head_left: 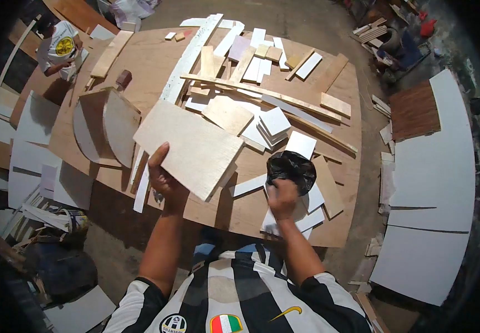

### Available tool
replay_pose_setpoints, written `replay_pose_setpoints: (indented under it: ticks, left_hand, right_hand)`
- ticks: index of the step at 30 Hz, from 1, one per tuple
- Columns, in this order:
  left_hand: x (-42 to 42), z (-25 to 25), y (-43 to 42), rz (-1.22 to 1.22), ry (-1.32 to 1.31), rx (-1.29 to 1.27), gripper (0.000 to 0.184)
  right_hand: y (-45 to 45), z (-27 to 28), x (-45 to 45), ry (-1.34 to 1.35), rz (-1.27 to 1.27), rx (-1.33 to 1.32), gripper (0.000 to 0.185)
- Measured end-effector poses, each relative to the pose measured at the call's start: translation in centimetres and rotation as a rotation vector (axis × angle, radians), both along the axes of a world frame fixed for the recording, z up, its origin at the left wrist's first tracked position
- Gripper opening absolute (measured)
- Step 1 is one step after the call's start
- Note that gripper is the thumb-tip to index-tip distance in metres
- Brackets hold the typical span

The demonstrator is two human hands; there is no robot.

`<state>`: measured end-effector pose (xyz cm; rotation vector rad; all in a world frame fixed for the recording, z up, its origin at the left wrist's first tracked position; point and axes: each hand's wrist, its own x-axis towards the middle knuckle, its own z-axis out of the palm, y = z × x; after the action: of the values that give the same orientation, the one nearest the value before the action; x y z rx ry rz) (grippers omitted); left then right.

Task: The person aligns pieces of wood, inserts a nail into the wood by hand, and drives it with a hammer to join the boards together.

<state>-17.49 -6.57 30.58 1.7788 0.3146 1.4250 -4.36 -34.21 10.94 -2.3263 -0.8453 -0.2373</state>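
Note:
My left hand [166, 176] grips a pale plywood panel [192, 144] by its near left edge, thumb on the upper face. The panel is held tilted above the table, and part of another board edge shows beneath its right side. My right hand [282, 195], slightly blurred, is closed at the near rim of a black plastic bag [301, 172]. Its fingertips are hidden against the bag. White offcuts [311, 201] lie under and around the bag. Just beyond it sits a small stack of white squares [273, 123].
Strips and offcuts cover much of the wooden table [201, 215], including a long batten [262, 93]. A half-round wooden piece [107, 127] stands at left, near a mallet head [123, 79]. Another person [59, 50] works at far left. White sheets [431, 205] lie at right.

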Motion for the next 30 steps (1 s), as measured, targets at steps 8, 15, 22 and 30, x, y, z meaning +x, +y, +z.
replay_pose_setpoints:
  ticks: [8,15,22,30]
  left_hand:
    - [-1.5,1.1,4.0,0.056,0.037,0.136,0.046]
    - [-11.9,11.8,8.4,-0.158,-0.377,-0.651,0.046]
    - [-22.4,6.6,18.1,0.345,-0.031,0.054,0.062]
    - [-26.4,4.7,22.5,0.432,0.038,-0.034,0.057]
  right_hand:
    - [10.4,-1.3,-9.1,0.338,0.401,-0.012,0.051]
    - [21.6,0.2,-11.9,0.305,0.453,0.126,0.036]
    - [36.8,-1.3,-16.9,0.578,0.420,0.294,0.033]
    - [47.3,-4.0,-19.4,0.772,0.606,-0.094,0.046]
